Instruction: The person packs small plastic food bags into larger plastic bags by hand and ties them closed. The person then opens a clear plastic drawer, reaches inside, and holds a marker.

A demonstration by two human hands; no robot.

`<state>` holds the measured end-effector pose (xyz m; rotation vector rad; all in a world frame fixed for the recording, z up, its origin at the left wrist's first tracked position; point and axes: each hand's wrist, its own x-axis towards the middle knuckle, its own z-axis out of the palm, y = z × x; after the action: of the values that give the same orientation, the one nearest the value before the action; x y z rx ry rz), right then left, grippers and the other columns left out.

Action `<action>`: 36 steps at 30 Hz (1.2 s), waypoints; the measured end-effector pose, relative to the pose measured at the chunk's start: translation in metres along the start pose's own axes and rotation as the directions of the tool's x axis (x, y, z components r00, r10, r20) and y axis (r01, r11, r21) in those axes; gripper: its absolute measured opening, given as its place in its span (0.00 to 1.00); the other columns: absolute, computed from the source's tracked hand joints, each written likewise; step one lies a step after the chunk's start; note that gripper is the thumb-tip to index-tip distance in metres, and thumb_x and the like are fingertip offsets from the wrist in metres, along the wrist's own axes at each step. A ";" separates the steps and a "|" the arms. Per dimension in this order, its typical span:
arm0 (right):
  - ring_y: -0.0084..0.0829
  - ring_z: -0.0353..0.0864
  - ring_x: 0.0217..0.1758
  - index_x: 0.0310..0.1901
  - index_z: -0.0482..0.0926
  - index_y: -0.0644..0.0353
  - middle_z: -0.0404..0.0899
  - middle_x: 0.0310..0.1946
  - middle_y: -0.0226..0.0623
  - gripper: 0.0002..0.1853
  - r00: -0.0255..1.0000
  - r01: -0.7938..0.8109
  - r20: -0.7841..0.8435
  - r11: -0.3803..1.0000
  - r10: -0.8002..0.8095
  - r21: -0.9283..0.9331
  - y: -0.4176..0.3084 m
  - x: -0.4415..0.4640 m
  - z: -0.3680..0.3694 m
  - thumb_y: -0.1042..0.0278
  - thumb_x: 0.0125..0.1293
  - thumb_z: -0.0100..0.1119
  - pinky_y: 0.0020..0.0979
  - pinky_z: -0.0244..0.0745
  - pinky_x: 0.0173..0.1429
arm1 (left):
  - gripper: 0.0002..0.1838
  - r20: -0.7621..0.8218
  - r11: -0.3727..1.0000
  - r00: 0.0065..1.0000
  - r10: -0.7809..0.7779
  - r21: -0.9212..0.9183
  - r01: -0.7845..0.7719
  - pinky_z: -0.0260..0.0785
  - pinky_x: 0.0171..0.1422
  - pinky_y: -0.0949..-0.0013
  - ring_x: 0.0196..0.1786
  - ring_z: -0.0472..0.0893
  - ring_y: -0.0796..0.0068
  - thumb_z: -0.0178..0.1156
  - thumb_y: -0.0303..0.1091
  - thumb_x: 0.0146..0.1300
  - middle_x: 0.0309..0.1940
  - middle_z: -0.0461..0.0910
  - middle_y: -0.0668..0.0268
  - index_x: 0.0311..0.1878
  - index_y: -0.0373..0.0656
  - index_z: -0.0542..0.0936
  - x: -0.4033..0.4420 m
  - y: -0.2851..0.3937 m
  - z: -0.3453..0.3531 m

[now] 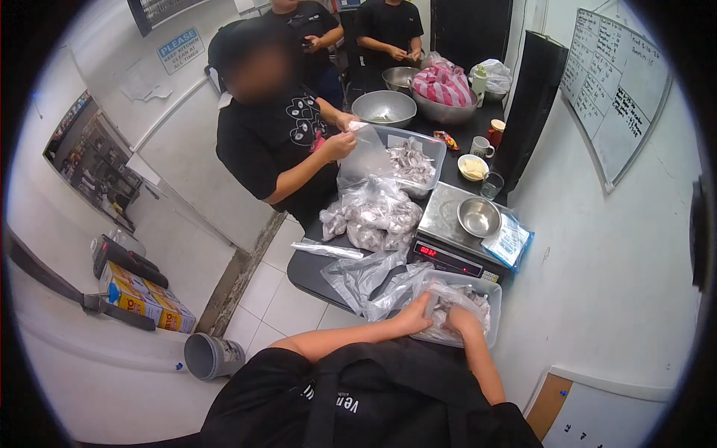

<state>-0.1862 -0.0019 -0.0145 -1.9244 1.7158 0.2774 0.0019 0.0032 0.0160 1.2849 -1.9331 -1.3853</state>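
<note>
A clear plastic tub (493,299) of small greyish-pink pieces, which look like raw seafood, stands close in front of me. My left hand (413,315) is closed on the edge of a clear plastic bag (441,287) at the tub's left side. My right hand (464,321) reaches down into the tub, its fingers hidden among the plastic and the pieces. More loose clear bags (366,280) lie to the left. Just beyond the tub is a digital scale (447,257) with a lit red display and a steel bowl (479,216) on its plate.
Filled, knotted bags (377,216) are piled left of the scale. A co-worker (280,134) across the table holds a clear bag by a second tub (433,175). Two other people stand farther back. A wall (582,299) bounds the right; a grey bucket (213,356) stands on the floor.
</note>
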 end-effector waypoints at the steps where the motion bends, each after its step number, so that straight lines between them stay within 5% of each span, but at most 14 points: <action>1: 0.44 0.72 0.59 0.55 0.74 0.63 0.76 0.53 0.49 0.35 1.000 -0.003 0.002 1.000 0.003 -0.001 0.002 0.001 0.002 0.67 0.41 0.74 0.39 0.65 0.64 | 0.38 0.002 1.000 1.000 0.000 -0.005 0.000 0.64 0.61 0.57 0.58 0.69 0.42 0.60 0.28 0.46 0.55 0.67 0.39 0.62 0.29 0.59 -0.001 0.001 0.000; 5: 0.45 0.74 0.58 0.55 0.73 0.63 0.76 0.52 0.50 0.34 0.991 -0.019 0.130 1.000 0.019 -0.001 0.002 0.009 0.004 0.64 0.43 0.74 0.39 0.66 0.63 | 0.38 -0.026 0.999 0.999 0.044 -0.020 -0.044 0.65 0.59 0.57 0.58 0.70 0.43 0.60 0.28 0.46 0.55 0.67 0.39 0.62 0.29 0.59 0.002 -0.012 0.005; 7: 0.45 0.74 0.57 0.55 0.74 0.63 0.76 0.52 0.50 0.33 0.986 -0.040 0.164 0.999 0.042 -0.011 0.003 0.010 0.004 0.63 0.44 0.73 0.39 0.66 0.62 | 0.38 -0.120 0.990 0.983 0.142 0.010 -0.142 0.69 0.44 0.59 0.40 0.76 0.54 0.62 0.29 0.46 0.42 0.73 0.46 0.63 0.36 0.60 0.002 -0.023 0.011; 14: 0.44 0.74 0.57 0.54 0.75 0.61 0.75 0.53 0.50 0.32 0.990 -0.064 0.125 0.997 0.058 0.039 -0.006 0.000 -0.008 0.62 0.44 0.73 0.38 0.66 0.62 | 0.37 -0.074 0.996 0.994 0.082 0.052 -0.078 0.67 0.51 0.57 0.48 0.74 0.47 0.63 0.29 0.46 0.47 0.72 0.43 0.61 0.33 0.60 0.001 -0.023 0.011; 20: 0.45 0.73 0.58 0.54 0.75 0.61 0.75 0.53 0.50 0.32 0.994 -0.064 0.088 0.998 0.061 0.028 -0.002 -0.005 -0.007 0.63 0.45 0.72 0.38 0.66 0.63 | 0.37 -0.145 0.976 0.968 0.206 0.093 -0.194 0.68 0.49 0.57 0.46 0.75 0.48 0.63 0.30 0.47 0.45 0.73 0.43 0.61 0.34 0.60 -0.001 -0.022 0.010; 22: 0.46 0.73 0.58 0.54 0.75 0.61 0.75 0.54 0.50 0.32 0.991 -0.071 0.116 0.997 0.066 0.043 0.003 0.002 0.002 0.64 0.45 0.72 0.38 0.66 0.63 | 0.35 -0.065 0.995 0.995 0.071 0.080 -0.065 0.69 0.49 0.58 0.46 0.76 0.48 0.63 0.32 0.48 0.44 0.74 0.43 0.60 0.34 0.61 -0.004 -0.011 0.004; 26: 0.43 0.76 0.55 0.53 0.77 0.58 0.77 0.50 0.49 0.29 0.996 0.005 -0.082 0.991 -0.017 -0.136 0.002 0.001 -0.001 0.66 0.45 0.69 0.38 0.69 0.60 | 0.34 0.049 1.000 0.999 0.014 0.003 -0.014 0.69 0.53 0.57 0.49 0.76 0.45 0.62 0.31 0.49 0.49 0.72 0.41 0.60 0.32 0.62 -0.003 -0.003 0.001; 28: 0.41 0.77 0.54 0.52 0.78 0.58 0.79 0.48 0.48 0.26 0.958 -0.070 0.276 0.997 0.070 -0.010 0.007 0.020 0.009 0.66 0.47 0.67 0.37 0.69 0.60 | 0.31 -0.019 0.996 0.996 0.091 0.018 -0.091 0.68 0.52 0.59 0.47 0.76 0.50 0.62 0.35 0.51 0.43 0.75 0.44 0.58 0.34 0.65 -0.004 -0.008 0.005; 31: 0.36 0.73 0.59 0.56 0.74 0.56 0.75 0.55 0.45 0.30 0.923 -0.091 0.383 0.983 0.022 0.163 -0.018 0.009 -0.019 0.66 0.47 0.66 0.34 0.66 0.64 | 0.32 0.011 0.997 0.998 0.056 0.047 -0.057 0.67 0.54 0.58 0.50 0.76 0.51 0.62 0.36 0.53 0.45 0.75 0.45 0.61 0.34 0.64 0.001 -0.019 0.009; 33: 0.35 0.70 0.62 0.59 0.71 0.54 0.71 0.58 0.42 0.33 0.980 0.035 0.191 0.990 -0.062 0.138 -0.029 -0.001 -0.018 0.66 0.46 0.66 0.33 0.64 0.65 | 0.33 -0.014 0.992 0.993 0.116 -0.043 -0.117 0.67 0.55 0.59 0.50 0.76 0.53 0.61 0.36 0.54 0.44 0.75 0.45 0.62 0.36 0.63 -0.004 -0.019 0.010; 34: 0.34 0.69 0.63 0.60 0.70 0.53 0.70 0.60 0.41 0.35 0.990 0.079 0.104 0.989 -0.092 0.122 -0.026 -0.006 -0.019 0.66 0.46 0.67 0.33 0.63 0.66 | 0.34 0.062 0.998 0.998 0.015 -0.057 -0.012 0.69 0.49 0.61 0.42 0.77 0.57 0.61 0.35 0.53 0.41 0.75 0.48 0.64 0.39 0.62 -0.008 0.003 -0.002; 36: 0.38 0.70 0.61 0.60 0.70 0.51 0.72 0.58 0.42 0.34 0.965 0.233 -0.133 0.972 -0.227 0.031 -0.018 -0.013 -0.021 0.60 0.47 0.65 0.34 0.64 0.65 | 0.35 -0.052 0.980 0.982 0.181 -0.079 -0.185 0.70 0.47 0.62 0.42 0.77 0.56 0.60 0.33 0.52 0.47 0.75 0.48 0.65 0.39 0.61 0.001 -0.021 0.009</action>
<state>-0.1752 -0.0006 0.0145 -2.1232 1.5417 0.0260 0.0036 0.0054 -0.0070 1.0616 -1.8909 -1.3198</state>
